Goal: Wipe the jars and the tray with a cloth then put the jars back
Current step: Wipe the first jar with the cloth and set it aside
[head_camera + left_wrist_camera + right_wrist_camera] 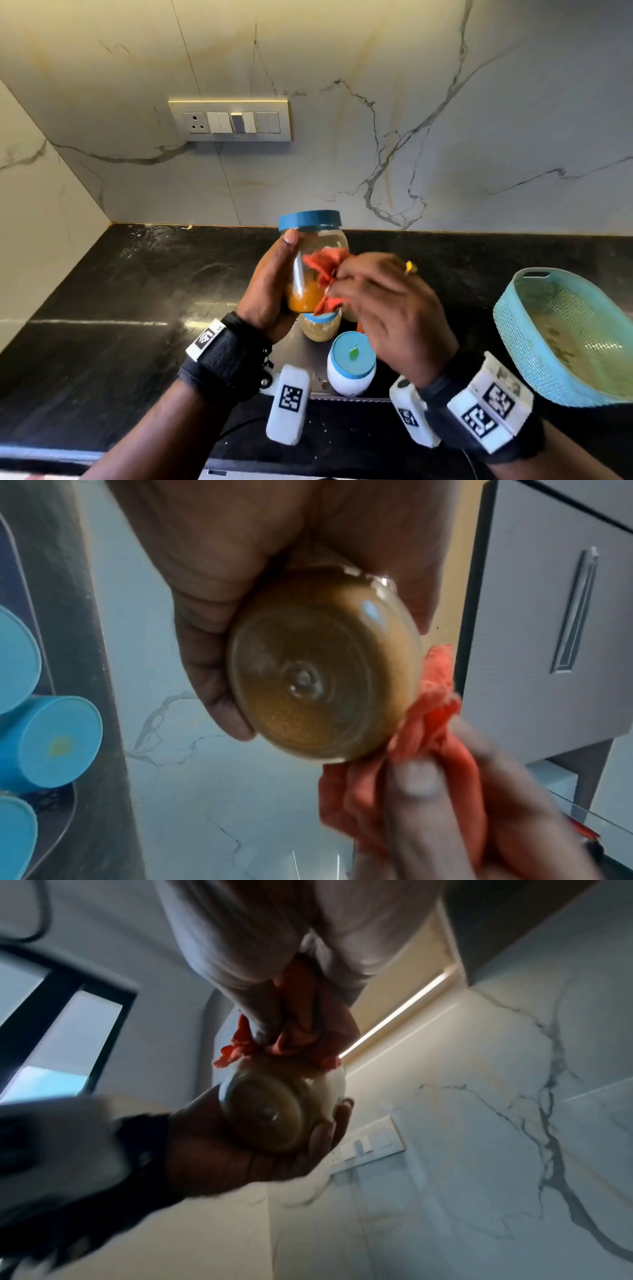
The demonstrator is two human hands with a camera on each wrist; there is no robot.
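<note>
Head view shows the black stone counter [102, 308] running left to right under a veined marble wall [445, 120], with the pale blue mesh tray [513, 315] sitting empty at the far right, well apart from both hands. Left of it, near the counter's front edge, a white jar [349, 370] and a smaller jar [320, 329] stand upright, both blue-lidded. Above them the left hand [270, 291] grips the jar [315, 260] by its left side, long axis upright, blue lid on top, orange powder settled in the bottom of its clear rounded plastic body. The right hand [387, 305] pinches the bunched red cloth [323, 274] and presses it against the jar's right flank, so the wipe likely runs along that curved wall while the left hand turns it. From the left wrist, the smooth round base [322, 669] faces the camera, cloth [411, 737] touching its lower right edge.
</note>
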